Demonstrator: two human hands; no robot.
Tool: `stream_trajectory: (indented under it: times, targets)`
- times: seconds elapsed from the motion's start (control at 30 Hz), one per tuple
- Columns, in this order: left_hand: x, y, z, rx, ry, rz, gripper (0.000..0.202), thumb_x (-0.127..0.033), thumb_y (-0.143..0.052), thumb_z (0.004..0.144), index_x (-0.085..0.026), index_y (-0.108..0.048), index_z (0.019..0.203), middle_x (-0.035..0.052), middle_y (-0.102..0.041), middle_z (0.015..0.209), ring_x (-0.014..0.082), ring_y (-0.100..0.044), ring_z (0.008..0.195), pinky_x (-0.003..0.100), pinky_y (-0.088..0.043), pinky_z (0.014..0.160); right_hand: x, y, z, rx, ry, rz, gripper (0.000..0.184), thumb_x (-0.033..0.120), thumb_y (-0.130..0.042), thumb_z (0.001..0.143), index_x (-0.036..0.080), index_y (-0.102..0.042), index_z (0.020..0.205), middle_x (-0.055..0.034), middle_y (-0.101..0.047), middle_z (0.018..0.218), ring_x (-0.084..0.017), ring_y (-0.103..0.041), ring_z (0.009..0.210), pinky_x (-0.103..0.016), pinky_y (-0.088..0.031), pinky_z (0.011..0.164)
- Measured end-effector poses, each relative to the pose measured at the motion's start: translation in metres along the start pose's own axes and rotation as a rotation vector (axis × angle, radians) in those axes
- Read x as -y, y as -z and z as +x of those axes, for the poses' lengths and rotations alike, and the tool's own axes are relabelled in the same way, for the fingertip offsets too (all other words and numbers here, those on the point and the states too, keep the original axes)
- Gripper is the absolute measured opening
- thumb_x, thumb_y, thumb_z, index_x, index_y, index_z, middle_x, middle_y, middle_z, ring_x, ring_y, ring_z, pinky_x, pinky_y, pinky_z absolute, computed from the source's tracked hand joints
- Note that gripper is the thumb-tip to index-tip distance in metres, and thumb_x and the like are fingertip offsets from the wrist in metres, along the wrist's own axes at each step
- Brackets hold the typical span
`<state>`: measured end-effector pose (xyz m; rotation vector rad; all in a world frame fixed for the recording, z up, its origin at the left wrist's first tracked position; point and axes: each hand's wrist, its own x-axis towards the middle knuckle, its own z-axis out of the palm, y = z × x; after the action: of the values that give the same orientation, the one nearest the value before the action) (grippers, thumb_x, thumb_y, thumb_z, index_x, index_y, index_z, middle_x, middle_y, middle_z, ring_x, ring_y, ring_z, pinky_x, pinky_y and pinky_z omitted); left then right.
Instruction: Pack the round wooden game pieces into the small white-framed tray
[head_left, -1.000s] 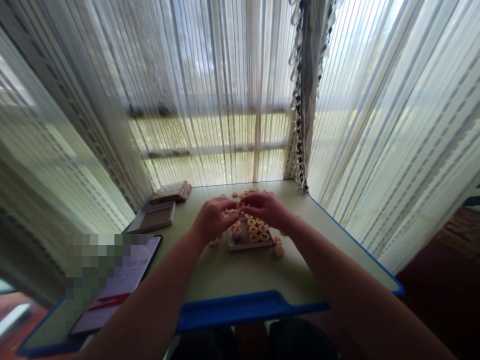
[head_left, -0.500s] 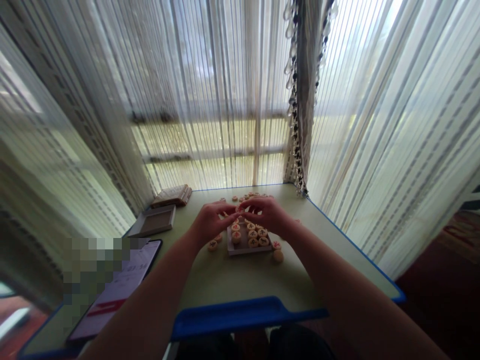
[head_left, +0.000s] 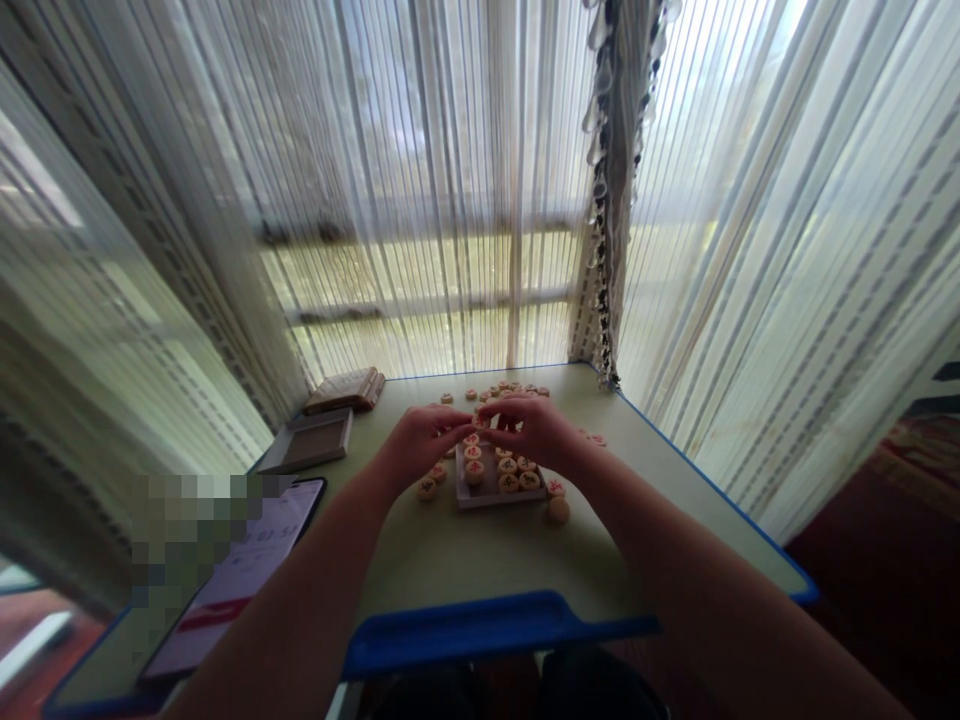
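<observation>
A small white tray (head_left: 496, 496) in the middle of the table holds several round wooden game discs (head_left: 510, 483) with red or dark marks. My left hand (head_left: 421, 442) and my right hand (head_left: 531, 427) meet above the tray's far edge, fingers curled and fingertips pinched together around a small disc I can barely make out. More discs lie loose beyond the hands (head_left: 501, 388), left of the tray (head_left: 427, 488) and at its right front corner (head_left: 557, 509).
The pale green table (head_left: 480, 550) has a blue rim and a blue lip at the front. A phone (head_left: 232, 580) lies at front left, a shallow box lid (head_left: 307, 440) and a folded board (head_left: 345, 390) at back left. Sheer curtains surround the table.
Both hands have stayed together over the tray's far edge, shifting only slightly. The camera has wobbled a little.
</observation>
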<state>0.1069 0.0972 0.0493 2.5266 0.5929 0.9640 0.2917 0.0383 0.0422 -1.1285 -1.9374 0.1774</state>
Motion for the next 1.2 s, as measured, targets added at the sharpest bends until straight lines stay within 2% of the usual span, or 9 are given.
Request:
stream_trajectory:
  times: [0.13,0.2,0.33,0.4,0.47,0.63,0.8,0.9,1.2]
  targets:
    - [0.0,0.002,-0.001,0.042,0.023,0.0,0.028,-0.036,-0.053,0.076,-0.019,-0.067,0.092,0.0043,-0.068,0.081,0.0147,-0.06,0.072,0.023,-0.044,0.062,0.004,0.003,-0.001,0.008,-0.002,-0.069,0.022,0.033,-0.058,0.073,0.017,-0.065,0.086,-0.0028,-0.062,0.075,-0.01,-0.053,0.063,-0.023,-0.042,0.062]
    - [0.002,0.003,-0.001,0.026,0.064,0.038,0.027,-0.035,-0.053,0.075,-0.018,-0.067,0.091,0.0046,-0.068,0.081,0.0145,-0.06,0.071,0.023,-0.044,0.061,0.007,0.005,-0.001,0.026,-0.006,-0.102,0.02,0.033,-0.059,0.071,0.018,-0.065,0.083,-0.0031,-0.06,0.078,-0.011,-0.053,0.068,-0.023,-0.041,0.065]
    - [0.008,0.003,-0.003,-0.09,0.112,0.273,0.024,-0.031,-0.049,0.076,-0.016,-0.067,0.08,0.0045,-0.066,0.074,0.0136,-0.057,0.068,0.024,-0.041,0.063,0.019,0.007,-0.004,0.229,-0.004,-0.145,0.02,0.031,-0.064,0.065,0.019,-0.066,0.082,-0.0021,-0.058,0.079,-0.011,-0.051,0.07,-0.023,-0.038,0.065]
    - [0.01,0.0,-0.004,-0.076,0.1,0.399,0.026,-0.03,-0.046,0.078,-0.015,-0.065,0.069,0.0039,-0.064,0.067,0.0127,-0.055,0.064,0.024,-0.038,0.061,0.025,0.004,-0.007,0.339,0.001,-0.159,0.019,0.029,-0.063,0.065,0.019,-0.066,0.08,-0.0014,-0.058,0.077,-0.01,-0.05,0.064,-0.021,-0.036,0.06]
    - [0.01,-0.004,-0.004,-0.035,0.091,0.475,0.029,-0.029,-0.044,0.079,-0.015,-0.062,0.062,0.0034,-0.061,0.063,0.0118,-0.052,0.06,0.024,-0.035,0.058,0.029,0.0,-0.009,0.384,0.007,-0.178,0.017,0.029,-0.062,0.065,0.019,-0.066,0.078,-0.0013,-0.059,0.077,-0.009,-0.048,0.062,-0.02,-0.034,0.057]
    - [0.007,-0.011,-0.003,0.021,0.071,0.497,0.028,-0.028,-0.043,0.079,-0.016,-0.06,0.06,0.0023,-0.059,0.061,0.011,-0.049,0.058,0.023,-0.032,0.057,0.028,-0.007,-0.011,0.432,0.003,-0.22,0.019,0.035,-0.059,0.067,0.019,-0.067,0.074,-0.0006,-0.061,0.071,-0.009,-0.047,0.059,-0.021,-0.032,0.055]
    - [0.006,-0.009,-0.003,-0.026,0.066,0.489,0.027,-0.027,-0.043,0.079,-0.016,-0.058,0.059,0.0025,-0.058,0.062,0.0112,-0.049,0.058,0.024,-0.033,0.058,0.027,-0.007,-0.011,0.523,-0.019,-0.259,0.023,0.036,-0.053,0.072,0.018,-0.065,0.062,0.0026,-0.055,0.054,-0.006,-0.036,0.046,-0.021,-0.027,0.048]
    - [0.006,-0.009,-0.003,-0.032,0.056,0.497,0.026,-0.027,-0.043,0.079,-0.017,-0.057,0.059,0.0025,-0.059,0.063,0.0114,-0.049,0.059,0.023,-0.033,0.058,0.028,-0.007,-0.01,0.531,-0.043,-0.275,0.023,0.033,-0.053,0.071,0.017,-0.062,0.057,0.0034,-0.05,0.049,-0.005,-0.031,0.044,-0.021,-0.025,0.047]
    - [0.005,-0.007,-0.004,-0.039,0.053,0.53,0.027,-0.027,-0.042,0.08,-0.017,-0.057,0.06,0.0025,-0.059,0.063,0.0115,-0.05,0.059,0.023,-0.033,0.058,0.021,-0.01,-0.011,0.521,0.013,-0.197,0.021,0.029,-0.051,0.072,0.016,-0.062,0.059,0.0037,-0.051,0.052,-0.006,-0.035,0.047,-0.02,-0.028,0.05]
